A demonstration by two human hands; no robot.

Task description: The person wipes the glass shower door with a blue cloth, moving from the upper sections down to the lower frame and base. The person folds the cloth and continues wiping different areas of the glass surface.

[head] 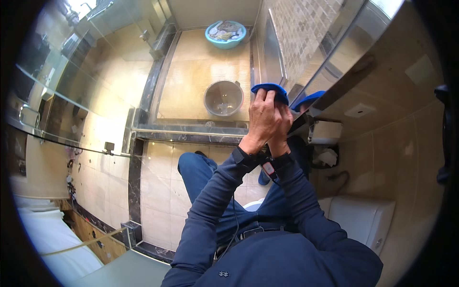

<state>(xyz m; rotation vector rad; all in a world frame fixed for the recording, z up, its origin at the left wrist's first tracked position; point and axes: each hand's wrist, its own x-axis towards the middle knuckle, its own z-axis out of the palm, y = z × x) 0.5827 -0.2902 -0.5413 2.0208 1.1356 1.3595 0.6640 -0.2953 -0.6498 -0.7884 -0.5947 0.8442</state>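
A folded blue cloth (270, 90) is pressed up against the edge of a glass panel. My left hand (263, 116) lies over it, with fingers bent onto its lower edge. Close beside and partly behind it, my right hand (283, 123) also grips the cloth's lower edge; some of its fingers are hidden. The cloth is mirrored in the shiny surface to the right. Left of my hands, a round grey bucket (223, 98) stands on the tan shower floor.
A light-blue basin (226, 43) of crumpled cloths stands at the far wall. A dark marble curb (186, 135) crosses before my knees. At right are a white box (325, 132), a bin (324, 158) and a toilet tank (360, 219). Curved glass (68, 104) stands left.
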